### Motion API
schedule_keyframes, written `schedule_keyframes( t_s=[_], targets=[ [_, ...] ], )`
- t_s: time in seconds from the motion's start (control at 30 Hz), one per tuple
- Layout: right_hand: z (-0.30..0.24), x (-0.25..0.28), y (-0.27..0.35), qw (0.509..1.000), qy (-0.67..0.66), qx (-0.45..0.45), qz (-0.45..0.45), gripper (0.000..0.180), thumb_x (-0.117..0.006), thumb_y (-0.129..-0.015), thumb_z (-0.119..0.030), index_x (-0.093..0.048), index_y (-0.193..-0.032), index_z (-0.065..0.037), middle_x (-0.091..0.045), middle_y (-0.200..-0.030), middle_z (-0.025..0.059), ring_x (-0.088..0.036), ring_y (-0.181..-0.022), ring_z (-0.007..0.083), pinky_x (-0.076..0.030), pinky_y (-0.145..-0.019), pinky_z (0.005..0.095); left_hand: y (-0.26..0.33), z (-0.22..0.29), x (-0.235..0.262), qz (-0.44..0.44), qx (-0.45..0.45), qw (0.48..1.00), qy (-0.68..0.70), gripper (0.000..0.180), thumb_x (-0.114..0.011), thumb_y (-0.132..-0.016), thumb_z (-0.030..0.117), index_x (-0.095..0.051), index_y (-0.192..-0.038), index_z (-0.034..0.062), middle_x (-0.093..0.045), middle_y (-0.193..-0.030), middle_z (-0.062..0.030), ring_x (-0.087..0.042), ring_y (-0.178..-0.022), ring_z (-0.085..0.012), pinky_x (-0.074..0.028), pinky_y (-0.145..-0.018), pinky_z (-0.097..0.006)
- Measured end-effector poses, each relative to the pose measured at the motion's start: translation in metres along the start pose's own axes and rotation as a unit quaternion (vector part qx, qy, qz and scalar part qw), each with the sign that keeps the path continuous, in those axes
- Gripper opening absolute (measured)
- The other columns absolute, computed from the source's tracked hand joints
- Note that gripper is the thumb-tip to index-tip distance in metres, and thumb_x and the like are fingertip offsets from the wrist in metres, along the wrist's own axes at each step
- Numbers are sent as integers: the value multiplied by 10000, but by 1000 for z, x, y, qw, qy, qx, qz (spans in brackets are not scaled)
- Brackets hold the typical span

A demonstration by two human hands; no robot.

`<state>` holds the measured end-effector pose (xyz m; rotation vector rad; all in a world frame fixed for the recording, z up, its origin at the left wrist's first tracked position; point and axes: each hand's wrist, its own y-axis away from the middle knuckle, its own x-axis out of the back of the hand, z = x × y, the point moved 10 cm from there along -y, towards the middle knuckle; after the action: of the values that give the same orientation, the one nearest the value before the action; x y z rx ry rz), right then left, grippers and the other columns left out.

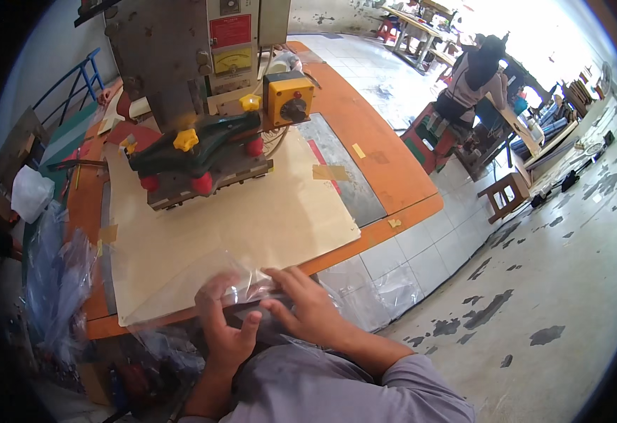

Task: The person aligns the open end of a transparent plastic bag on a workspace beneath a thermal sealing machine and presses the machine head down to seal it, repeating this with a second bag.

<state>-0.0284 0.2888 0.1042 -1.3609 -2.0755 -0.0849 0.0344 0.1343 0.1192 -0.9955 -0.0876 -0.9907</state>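
My left hand [225, 326] and my right hand [303, 305] both grip a clear plastic sheet or bag [252, 287] at the near edge of the orange workbench [393, 173]. The plastic lies partly over the front of a beige sheet [252, 218] that covers the bench. Behind it stands a press machine [203, 77] with a green head carrying red and yellow knobs [196, 151], and a yellow switch box [289, 99] on its right side.
A heap of clear plastic bags [55, 282] hangs at the bench's left. More plastic [386, 292] lies on the tiled floor to the right. A person [474, 77] sits at a far table, with a wooden stool [504, 194] nearby.
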Motion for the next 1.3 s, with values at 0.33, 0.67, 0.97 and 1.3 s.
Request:
schedule_keyframes(
  t_s=[0.33, 0.67, 0.97, 1.3],
  targets=[
    [70, -71, 48, 828, -360, -105, -418, 814, -280, -1088, -650, -404, -1583, -15, -495, -1557, 186, -457, -1453, 297, -332, -1222, 397, -13, -24, 98, 58, 119, 947, 291, 507, -788, -891, 501, -562, -832, 51, -631, -733, -83, -648, -676, -187, -554, -643, -327],
    [59, -90, 74, 830, -309, -64, -460, 343, -630, -1066, -340, -674, -1105, -2, -657, -968, 19, -609, -944, 135, -482, -875, 327, 37, -91, 247, 171, 188, 951, 173, 331, -557, -1095, 353, -484, -970, 55, -544, -652, -63, -522, -545, -125, -453, -582, -248],
    [18, 12, 40, 955, -187, -80, -214, 224, -702, -1015, -247, -649, -1022, -29, -685, -839, 97, -631, -727, 204, -479, -666, 353, 66, -91, 300, 226, 228, 943, -83, 257, -559, -1109, 263, -611, -1006, 33, -570, -907, -28, -539, -815, -101, -476, -759, -254],
    [65, 30, 58, 956, -2, -109, -271, 263, -707, -991, -328, -672, -1015, -68, -709, -859, 126, -683, -778, 334, -504, -683, 427, 29, -19, 199, 286, -135, 936, -156, 132, -498, -1093, 56, -562, -1092, -60, -638, -1059, -227, -674, -873, -313, -584, -680, -343]
  ],
)
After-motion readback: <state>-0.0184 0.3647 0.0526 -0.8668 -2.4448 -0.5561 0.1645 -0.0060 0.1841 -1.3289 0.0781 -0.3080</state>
